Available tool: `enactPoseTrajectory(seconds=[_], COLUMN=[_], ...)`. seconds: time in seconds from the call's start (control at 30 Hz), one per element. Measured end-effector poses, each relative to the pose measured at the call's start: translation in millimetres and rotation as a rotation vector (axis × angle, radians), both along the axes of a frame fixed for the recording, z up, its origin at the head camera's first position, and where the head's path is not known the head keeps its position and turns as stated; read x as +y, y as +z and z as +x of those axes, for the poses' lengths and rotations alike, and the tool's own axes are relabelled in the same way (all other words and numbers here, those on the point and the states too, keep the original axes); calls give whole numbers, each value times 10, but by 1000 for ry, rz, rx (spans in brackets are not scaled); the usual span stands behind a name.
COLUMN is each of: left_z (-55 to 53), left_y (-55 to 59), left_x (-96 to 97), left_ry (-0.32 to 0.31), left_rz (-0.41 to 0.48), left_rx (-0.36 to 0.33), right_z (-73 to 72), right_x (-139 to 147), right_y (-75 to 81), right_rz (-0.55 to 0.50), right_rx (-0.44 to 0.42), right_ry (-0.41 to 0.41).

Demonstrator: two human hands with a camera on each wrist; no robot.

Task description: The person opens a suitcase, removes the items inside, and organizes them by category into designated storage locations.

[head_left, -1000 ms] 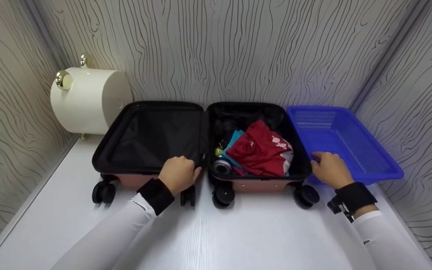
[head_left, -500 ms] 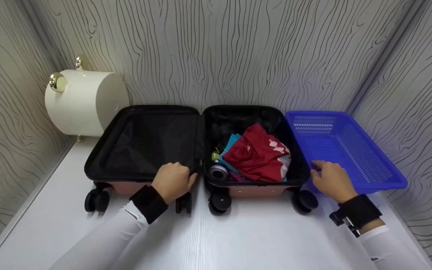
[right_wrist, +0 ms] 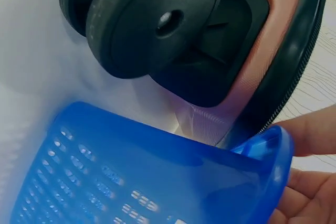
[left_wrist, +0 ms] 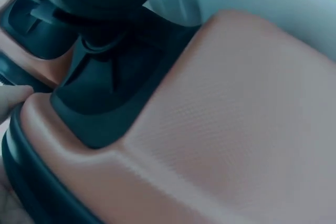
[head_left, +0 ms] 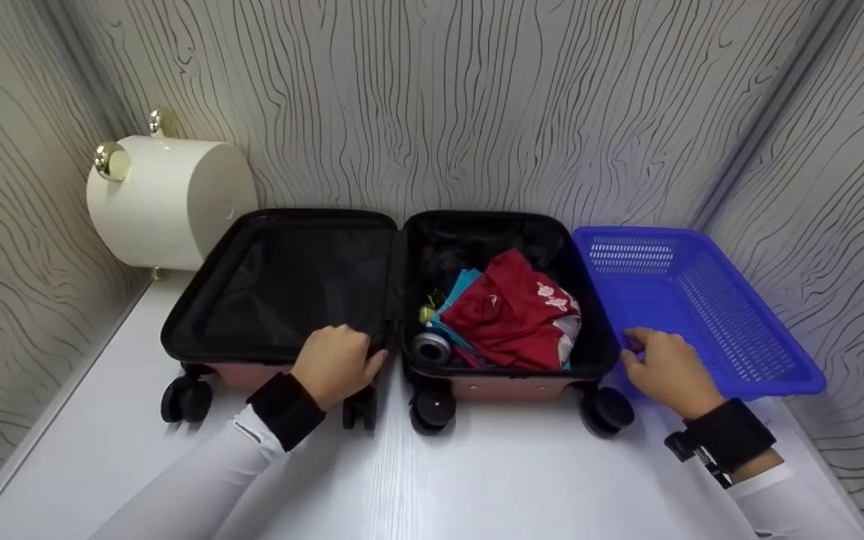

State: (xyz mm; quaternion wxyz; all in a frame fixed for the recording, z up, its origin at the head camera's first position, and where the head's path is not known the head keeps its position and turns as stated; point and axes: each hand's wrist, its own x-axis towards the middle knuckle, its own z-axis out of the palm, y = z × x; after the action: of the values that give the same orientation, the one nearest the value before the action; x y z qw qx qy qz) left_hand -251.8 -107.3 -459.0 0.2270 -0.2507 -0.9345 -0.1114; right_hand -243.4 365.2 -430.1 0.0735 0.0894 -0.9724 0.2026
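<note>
Open pink hard-shell suitcase with black lining and a blue perforated plastic basket, just beside each other on a white counter.

Below centre-left, the left-hand grip appears closed over the suitcase's near edge, its fingers mostly hidden; at right, the right-hand grip pinches the basket's near-left corner rim. The suitcase lies across mid-frame, its right half holding a rumpled red cloth with pale motifs; a white cylinder with gold fittings sits upper left.
</note>
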Motion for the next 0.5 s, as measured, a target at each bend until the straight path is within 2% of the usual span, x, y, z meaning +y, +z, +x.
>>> enactPoseTrajectory(seconds=[0.13, 0.27, 0.4, 0.5], left_z=[-38, -117, -257, -380], left_y=[102, 277, 494, 635], left_x=[43, 179, 388, 561], left_ry=[10, 8, -41, -82], left_rz=[36, 101, 179, 210], left_rx=[-56, -90, -177, -273], right_z=[-73, -213, -422, -611], right_x=[1, -67, -239, -396], right_y=[151, 329, 494, 573], right_rz=[51, 102, 87, 37], right_rx=[-56, -45, -20, -32], right_ry=[11, 10, 14, 42])
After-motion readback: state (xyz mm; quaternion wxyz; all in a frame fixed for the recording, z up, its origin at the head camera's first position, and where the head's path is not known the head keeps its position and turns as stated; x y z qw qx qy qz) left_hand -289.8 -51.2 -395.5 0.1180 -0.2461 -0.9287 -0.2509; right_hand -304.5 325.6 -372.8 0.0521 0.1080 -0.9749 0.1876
